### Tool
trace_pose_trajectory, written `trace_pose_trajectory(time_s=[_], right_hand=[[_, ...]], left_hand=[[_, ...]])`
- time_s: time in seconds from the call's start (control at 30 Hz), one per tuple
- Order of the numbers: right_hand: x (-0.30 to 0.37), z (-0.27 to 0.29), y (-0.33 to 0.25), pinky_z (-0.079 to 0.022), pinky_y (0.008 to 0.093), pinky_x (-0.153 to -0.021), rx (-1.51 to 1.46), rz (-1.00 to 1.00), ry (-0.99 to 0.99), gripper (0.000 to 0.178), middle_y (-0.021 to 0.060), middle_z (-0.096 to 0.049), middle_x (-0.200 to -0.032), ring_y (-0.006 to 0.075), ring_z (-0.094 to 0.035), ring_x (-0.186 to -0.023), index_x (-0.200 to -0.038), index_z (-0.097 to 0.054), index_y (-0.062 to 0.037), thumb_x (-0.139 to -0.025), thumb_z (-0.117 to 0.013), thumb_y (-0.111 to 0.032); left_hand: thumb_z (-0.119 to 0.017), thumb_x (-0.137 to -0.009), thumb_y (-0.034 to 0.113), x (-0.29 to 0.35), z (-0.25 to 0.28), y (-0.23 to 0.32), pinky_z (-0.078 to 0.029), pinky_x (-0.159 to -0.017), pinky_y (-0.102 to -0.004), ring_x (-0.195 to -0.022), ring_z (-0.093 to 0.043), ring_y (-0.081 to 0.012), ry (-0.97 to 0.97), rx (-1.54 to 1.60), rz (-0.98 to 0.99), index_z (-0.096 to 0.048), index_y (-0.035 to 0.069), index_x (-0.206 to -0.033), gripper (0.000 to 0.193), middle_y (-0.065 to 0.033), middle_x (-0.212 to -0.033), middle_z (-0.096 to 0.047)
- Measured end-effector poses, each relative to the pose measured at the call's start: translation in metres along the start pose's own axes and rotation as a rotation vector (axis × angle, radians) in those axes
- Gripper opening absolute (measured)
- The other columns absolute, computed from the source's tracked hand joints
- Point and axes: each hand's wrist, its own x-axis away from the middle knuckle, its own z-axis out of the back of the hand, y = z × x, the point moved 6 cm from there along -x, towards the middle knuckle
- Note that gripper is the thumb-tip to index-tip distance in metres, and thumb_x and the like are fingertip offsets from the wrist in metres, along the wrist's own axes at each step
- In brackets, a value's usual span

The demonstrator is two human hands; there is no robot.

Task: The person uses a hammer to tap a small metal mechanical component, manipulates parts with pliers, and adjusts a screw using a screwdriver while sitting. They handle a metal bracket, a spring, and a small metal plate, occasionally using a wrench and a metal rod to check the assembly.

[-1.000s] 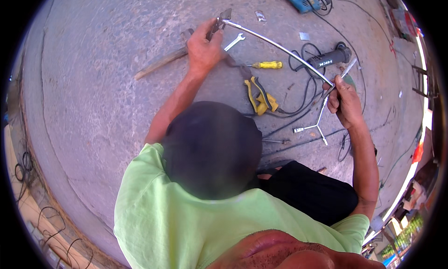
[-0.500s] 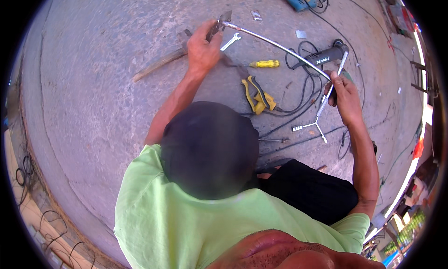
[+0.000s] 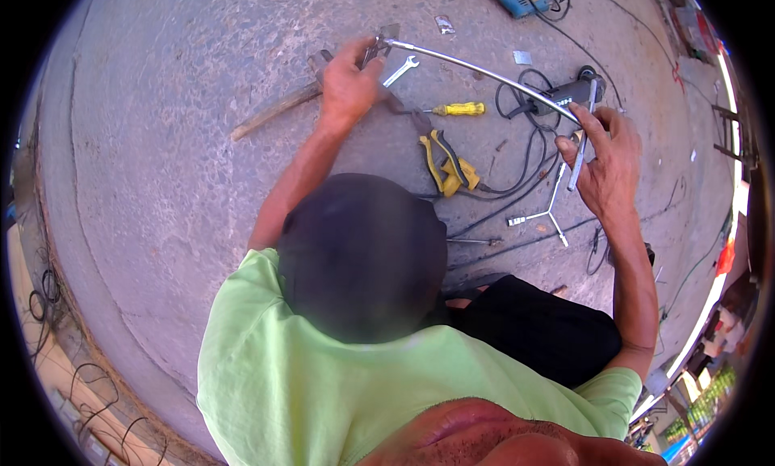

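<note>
Now the curved metal rod point(image 3: 484, 72) has lifted slightly: left hand point(image 3: 349, 85) clamps pliers point(image 3: 373, 52) on its far-left end, right hand point(image 3: 607, 161) grips the right end with a slim tool point(image 3: 581, 147), so bending continues.

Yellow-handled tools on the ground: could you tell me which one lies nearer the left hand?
The yellow-handled screwdriver; the yellow-handled pliers lie farther from the left hand.

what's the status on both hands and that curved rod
Left hand grips pliers at curved metal rod end. Right hand holds other end. Nothing blocking.
</note>
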Motion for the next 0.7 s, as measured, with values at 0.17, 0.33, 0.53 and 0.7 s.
trace_pose_trajectory(time_s=[0.17,0.33,0.53,0.7], right_hand=[[-0.005,-0.007,-0.007,-0.043,0.0508,-0.105,-0.121,0.137,0.141,0.052,0.0161,-0.067,-0.109,0.0371,-0.060,-0.118,-0.104,-0.068,-0.0003,-0.098,-0.060,-0.051],[0.026,-0.076,0.028,-0.054,0.0494,-0.076,-1.367,-0.967,-0.324,0.058,0.0076,-0.055,-0.061,0.0289,-0.064,-0.064,-0.076,-0.060,-0.0055,-0.103,-0.046,-0.055],[0.049,-0.098,0.000,-0.055,0.0456,-0.069,-2.017,-1.082,-0.766,0.062,0.0015,-0.037,-0.049,0.0251,-0.052,-0.053,-0.064,-0.047,-0.0116,-0.102,-0.042,-0.060],[0.019,-0.060,0.000,-0.054,0.0360,-0.076,-1.806,-0.749,-0.434,0.047,0.0014,-0.045,-0.065,0.0162,-0.053,-0.064,-0.105,-0.067,0.0016,-0.101,-0.056,-0.044]], left_hand=[[-0.070,-0.087,0.013,0.008,-0.006,0.014,-0.054,-0.090,-0.0351,-0.101,-0.071,-0.0265,0.021,-0.035,-0.064,-0.067,-0.001,-0.127,0.042,-0.0201,-0.116,-0.072],[-0.070,-0.088,0.012,0.014,-0.002,0.026,-0.054,-0.087,-0.0358,-0.096,-0.071,-0.0256,0.119,-0.049,-0.226,-0.067,0.000,-0.125,0.038,-0.0176,-0.111,-0.072],[-0.072,-0.090,0.014,0.012,0.007,0.049,-0.054,-0.086,-0.0344,-0.095,-0.069,-0.0208,0.142,-0.071,-0.372,-0.067,0.000,-0.124,0.037,-0.0140,-0.106,-0.072],[-0.072,-0.091,0.013,0.010,-0.002,0.032,-0.053,-0.089,-0.0327,-0.099,-0.068,-0.0180,0.093,0.009,-0.240,-0.065,-0.001,-0.127,0.039,-0.0134,-0.112,-0.072]])
